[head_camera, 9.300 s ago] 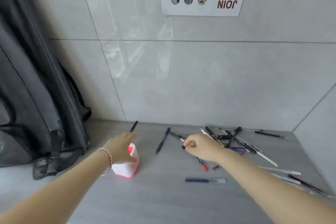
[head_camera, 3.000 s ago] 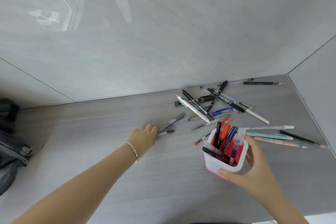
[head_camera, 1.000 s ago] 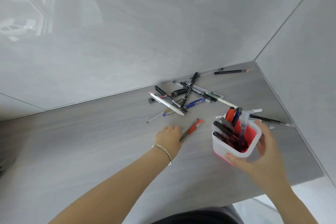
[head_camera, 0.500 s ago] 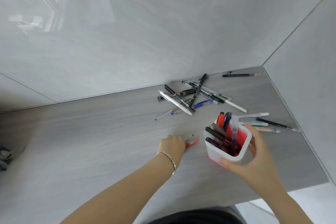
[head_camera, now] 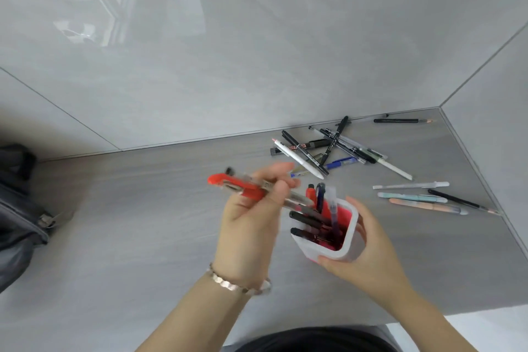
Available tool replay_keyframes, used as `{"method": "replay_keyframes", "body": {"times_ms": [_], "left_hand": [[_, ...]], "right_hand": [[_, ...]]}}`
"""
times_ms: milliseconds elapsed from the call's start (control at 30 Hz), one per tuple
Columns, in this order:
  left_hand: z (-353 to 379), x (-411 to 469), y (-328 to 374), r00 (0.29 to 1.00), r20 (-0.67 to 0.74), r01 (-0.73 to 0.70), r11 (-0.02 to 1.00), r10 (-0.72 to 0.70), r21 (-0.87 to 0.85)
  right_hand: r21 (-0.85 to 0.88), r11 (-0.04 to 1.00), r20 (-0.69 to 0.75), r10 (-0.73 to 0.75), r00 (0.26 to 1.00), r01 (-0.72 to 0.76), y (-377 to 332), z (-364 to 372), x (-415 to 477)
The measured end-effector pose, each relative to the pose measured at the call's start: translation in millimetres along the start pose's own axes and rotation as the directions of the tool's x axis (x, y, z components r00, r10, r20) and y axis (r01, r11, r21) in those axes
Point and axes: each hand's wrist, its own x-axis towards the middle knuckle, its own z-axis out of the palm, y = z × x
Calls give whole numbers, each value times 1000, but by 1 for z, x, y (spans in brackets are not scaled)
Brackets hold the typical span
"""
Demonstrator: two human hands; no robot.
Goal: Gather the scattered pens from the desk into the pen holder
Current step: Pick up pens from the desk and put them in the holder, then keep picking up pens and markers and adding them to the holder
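My left hand (head_camera: 253, 217) is raised above the grey desk (head_camera: 143, 223) and grips a red pen (head_camera: 243, 187) together with a clear one, both lying nearly level, tips pointing right toward the holder. The white pen holder (head_camera: 347, 243), pink inside and with several pens standing in it, is tilted toward me in my right hand (head_camera: 364, 248). A heap of black, white and blue pens (head_camera: 323, 151) lies near the back wall. Several more pens (head_camera: 420, 197) lie spread by the right wall, and a lone black pencil (head_camera: 400, 120) sits in the far corner.
A dark grey backpack (head_camera: 17, 208) rests at the desk's left end. Glossy grey walls close the desk at the back and right. The desk's front edge runs along the lower right, with white floor beyond it.
My left hand has lifted the red and clear pens off the desk and brought them up beside the holder. The holder stays tilted in my right hand. The view has swung left.
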Motion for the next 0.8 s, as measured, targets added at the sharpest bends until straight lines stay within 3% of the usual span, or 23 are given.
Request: {"method": "replay_keyframes", "body": {"times_ms": [67,100,200,300,433,600,633,667,700,767,800], "left_hand": [[11,-8,-13,997,31,66,994,-69,88],[14,-12,-21,998,10,58,972,-62,229],[11,-17,-35,996,-74,-5,826,57,564],[1,-20,-31,979,-13,-148,759,201,634],[-19,-17,-30,893,231,-398,440,385,805],[-32,-14,-36,801,337,-413,49,495,909],[-32,-15,-39,791,326,-394,23,518,919],[-32,-19,-41,800,305,-390,61,516,919],[-30,-22,-42,835,282,-405,179,473,897],[-27,-30,-40,919,276,-387,508,282,770],[-27,-32,-38,931,306,-362,600,198,713]], "right_hand": [[5,1000,33,12,999,-12,1,11,2],[20,1000,47,13,999,-14,1,15,2],[66,997,42,22,999,-25,-6,24,0],[28,999,42,26,999,-27,-9,26,-4],[2,999,57,33,998,-33,-7,24,-6],[-2,1000,43,15,999,-15,-11,22,-7],[-1,1000,40,8,999,-8,-12,21,-8],[6,1000,37,-4,999,4,-13,20,-9],[8,1000,34,-17,999,17,-12,20,-10],[5,999,37,-37,999,37,-12,22,-12],[20,999,46,-44,998,44,-12,22,-12]]}}
